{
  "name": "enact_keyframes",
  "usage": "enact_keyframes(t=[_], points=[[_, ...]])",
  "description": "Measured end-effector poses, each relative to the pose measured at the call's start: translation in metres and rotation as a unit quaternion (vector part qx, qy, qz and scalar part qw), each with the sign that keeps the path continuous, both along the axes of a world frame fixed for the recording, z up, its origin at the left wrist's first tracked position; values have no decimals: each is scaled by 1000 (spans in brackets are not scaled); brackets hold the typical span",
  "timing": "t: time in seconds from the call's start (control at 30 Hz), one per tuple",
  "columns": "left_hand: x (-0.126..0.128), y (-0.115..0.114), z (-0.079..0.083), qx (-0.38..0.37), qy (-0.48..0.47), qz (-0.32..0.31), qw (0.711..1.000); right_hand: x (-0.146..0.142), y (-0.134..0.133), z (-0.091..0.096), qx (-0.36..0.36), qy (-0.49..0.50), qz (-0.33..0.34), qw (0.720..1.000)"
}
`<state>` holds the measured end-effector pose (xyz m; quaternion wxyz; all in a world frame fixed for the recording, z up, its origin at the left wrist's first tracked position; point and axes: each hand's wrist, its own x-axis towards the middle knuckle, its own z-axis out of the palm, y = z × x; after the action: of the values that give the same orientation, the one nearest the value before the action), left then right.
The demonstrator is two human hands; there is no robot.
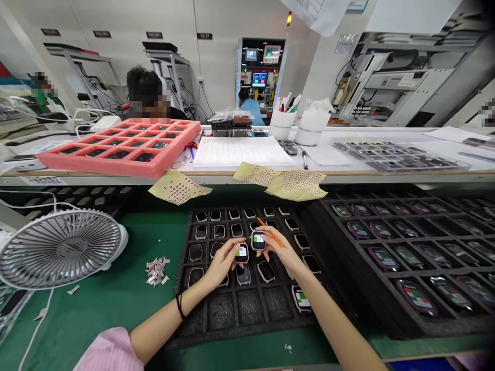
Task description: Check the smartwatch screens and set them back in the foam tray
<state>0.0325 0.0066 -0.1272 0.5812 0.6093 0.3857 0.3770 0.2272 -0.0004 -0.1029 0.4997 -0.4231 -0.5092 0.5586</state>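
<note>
My left hand point(226, 256) is closed around a square smartwatch case point(242, 253) whose lit screen shows green and white. In my right hand point(276, 244) is a second watch point(258, 240) with a similar lit screen, plus an orange pen-like stick point(271, 233) lying between the fingers. Both hands are above a black foam tray point(249, 308) with square compartments, many holding watches with dark screens. One watch point(301, 299) in the tray, beside my right forearm, has a lit screen. Several compartments in the front row hold nothing visible.
Right of the tray lies another black foam tray point(381, 288) with purple-rimmed watches. A white fan point(65, 250) and small paper strips point(157, 270) are on the green mat at left. Above, a shelf carries a pink foam tray point(154, 167), papers point(242, 151) and clear trays point(402, 154). Other people sit beyond.
</note>
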Motion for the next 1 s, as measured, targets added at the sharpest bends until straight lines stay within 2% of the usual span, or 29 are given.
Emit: enact_keyframes(t=[0.43,1.0], points=[[3,-2,-3,-17,-63,-2,998,2,-1,-8,27,-19,51,998],[-1,-1,-5,-18,-59,-8,998,1,-1,-9,28,-21,28,999]])
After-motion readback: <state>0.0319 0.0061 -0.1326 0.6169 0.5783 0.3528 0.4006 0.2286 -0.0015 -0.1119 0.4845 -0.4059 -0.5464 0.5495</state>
